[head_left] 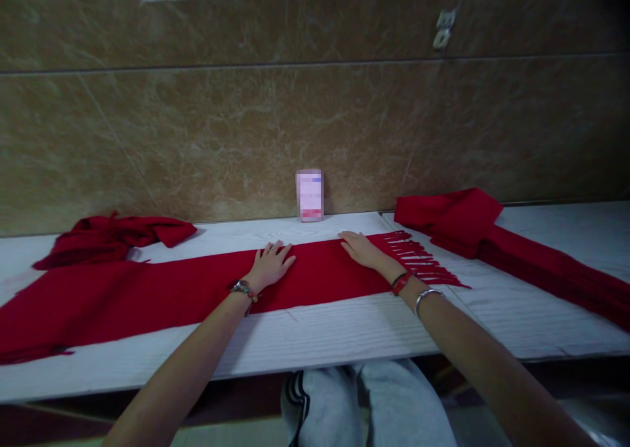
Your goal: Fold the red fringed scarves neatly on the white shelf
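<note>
Across the middle of the frame, what was laid out?

"Red scarf, set lengthwise on the white counter, from the left edge to a fringe right of centre. The counter was long and narrow, so I suppose that direction suited it best."

"And the left hand, did its grip have hold of anything?"

"Nothing. It rested palm down on the scarf, left of centre, fingers parted and stretched out."

"The right hand?"

"Palm down too, near the scarf's upper edge, just short of the fringe. Its fingers reached out uncurled, that grip closed on nothing either. How hard they pressed, I couldn't tell."

"Why so far apart?"

"Probably so the stretch between them lay flat."

"What about the other red pieces?"

"One crumpled cloth sat at the left, near the wall; a longer cloth ran off toward the right edge. Both were perhaps put aside to stay out from under the hands."

"And that pale, phone-like slab?"

"It leaned upright against the wall, above centre, likely so its face could be seen. What it showed was blurred."
</note>
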